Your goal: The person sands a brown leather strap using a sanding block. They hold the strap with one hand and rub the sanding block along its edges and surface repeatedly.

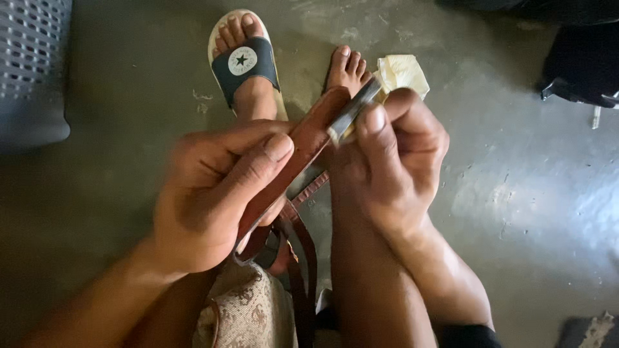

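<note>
A worn grey concrete floor, scuffed and catching pale light on the right, runs from a grey perforated plastic basket at far left to dark objects at far right.

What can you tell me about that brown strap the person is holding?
The brown strap looks like leather, reddish-brown with a smooth face. It runs slantwise up between both hands. The left hand pinches it along its length with the thumb on top; the right hand presses a thin metal tool against its upper end. Lower down it joins more straps by a patterned bag.
</note>
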